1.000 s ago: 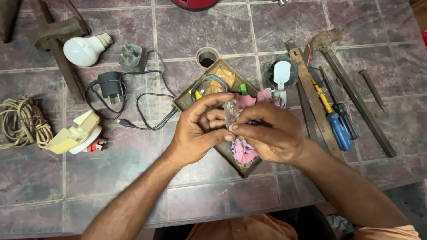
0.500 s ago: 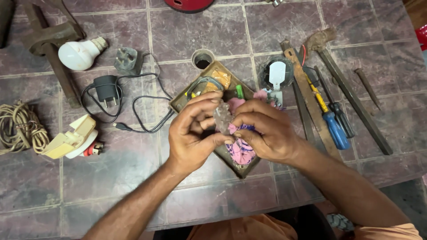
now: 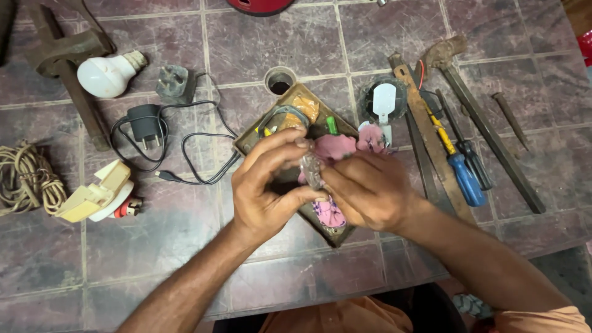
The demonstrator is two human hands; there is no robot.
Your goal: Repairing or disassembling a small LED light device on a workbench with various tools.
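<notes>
Both hands meet over a brown wooden tray (image 3: 250, 140) on a tiled table. My left hand (image 3: 268, 185) and my right hand (image 3: 367, 188) pinch a small clear, glassy part (image 3: 311, 169) between their fingertips. Under them lies pink cloth (image 3: 330, 213) inside the tray, with a green piece (image 3: 332, 125) and a round yellow-and-grey part (image 3: 287, 118) at the tray's far end. What the small part is cannot be made out.
Left: a white bulb (image 3: 108, 75), a grey plug (image 3: 175, 83), a black charger with cable (image 3: 145, 123), a cream holder (image 3: 95, 194), coiled rope (image 3: 24, 179). Right: a blue-handled screwdriver (image 3: 459, 169), a hammer (image 3: 481, 120), a chisel (image 3: 509, 117), a round white-topped fitting (image 3: 383, 98).
The hands stay together over the tray, turning the small clear part slightly; my left fingers have spread a little wider. The view has drifted slightly.
</notes>
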